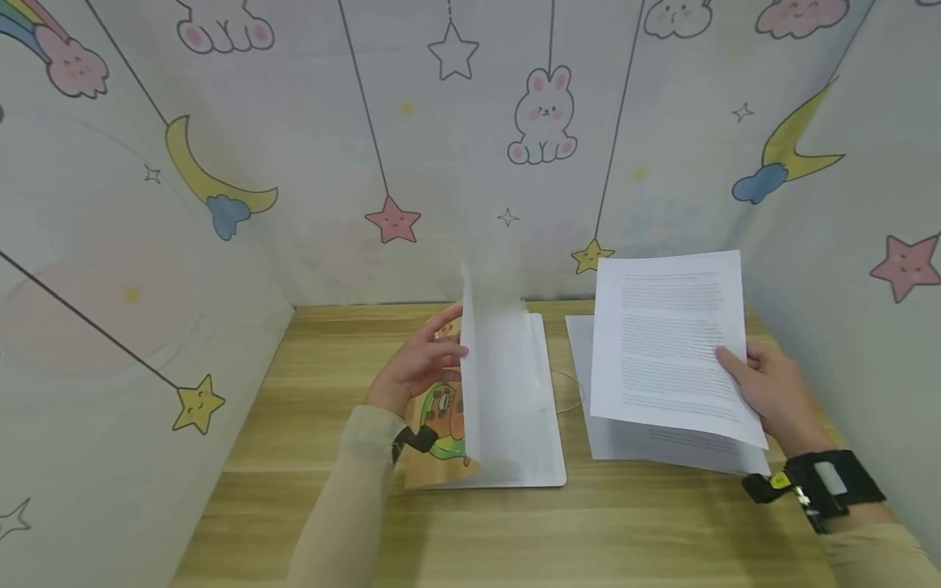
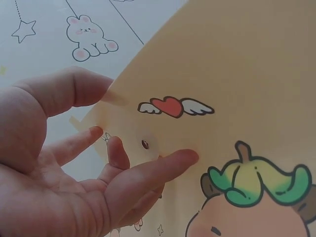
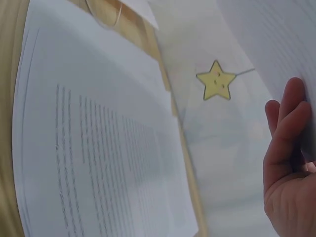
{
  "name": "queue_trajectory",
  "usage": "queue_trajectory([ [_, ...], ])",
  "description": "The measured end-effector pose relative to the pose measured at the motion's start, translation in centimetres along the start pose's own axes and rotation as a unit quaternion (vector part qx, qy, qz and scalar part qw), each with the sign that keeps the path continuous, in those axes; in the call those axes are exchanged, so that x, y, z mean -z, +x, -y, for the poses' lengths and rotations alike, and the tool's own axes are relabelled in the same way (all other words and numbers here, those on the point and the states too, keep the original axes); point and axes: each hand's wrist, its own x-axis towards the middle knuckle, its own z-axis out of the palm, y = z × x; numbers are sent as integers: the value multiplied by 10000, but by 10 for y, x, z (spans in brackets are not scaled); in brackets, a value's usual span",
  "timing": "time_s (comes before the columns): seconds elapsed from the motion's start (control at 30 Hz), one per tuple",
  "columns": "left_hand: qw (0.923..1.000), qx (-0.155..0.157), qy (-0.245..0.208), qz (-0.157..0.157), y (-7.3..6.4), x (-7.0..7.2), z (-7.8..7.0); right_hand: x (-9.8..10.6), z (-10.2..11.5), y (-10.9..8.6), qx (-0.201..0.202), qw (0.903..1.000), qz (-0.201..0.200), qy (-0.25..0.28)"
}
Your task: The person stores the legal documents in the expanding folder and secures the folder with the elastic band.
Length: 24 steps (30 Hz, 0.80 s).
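On the table lies a folder with a tan cartoon cover (image 1: 441, 469) and a white inside (image 1: 515, 433). Its cover stands raised and blurred. My left hand (image 1: 422, 363) touches the outer face of this cover with spread fingers. Up close in the left wrist view, the fingers (image 2: 170, 168) meet the tan surface beside a winged red heart (image 2: 170, 107). My right hand (image 1: 779, 392) pinches printed paper (image 1: 669, 327) at its right edge, thumb on the front, and holds it tilted up. Beneath it lie more printed sheets (image 3: 103, 138).
A thin pale loop (image 1: 569, 392) lies between the folder and the sheets. The wooden table (image 1: 500, 539) is bordered by a cloth backdrop (image 1: 470, 163) with stars, moons and rabbits at the back and both sides.
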Motion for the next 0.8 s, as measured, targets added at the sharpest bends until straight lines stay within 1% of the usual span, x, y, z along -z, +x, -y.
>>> queue_trajectory([
  [0.17,9999,-11,104,-40,2,0,0,-8,17,-1,189,9988,144,423],
  [0.3,9999,8,82,-75,3,-1,1,-13,28,-2,294,9972,186,659],
  [0.5,9999,-22,118,40,5,-1,3,-21,42,-3,353,9959,259,787],
  [0.6,9998,-22,177,70,6,-1,3,-25,50,-5,482,9943,354,878],
  [0.8,9997,-2,202,99,7,-4,2,-35,67,-8,877,9909,457,911],
])
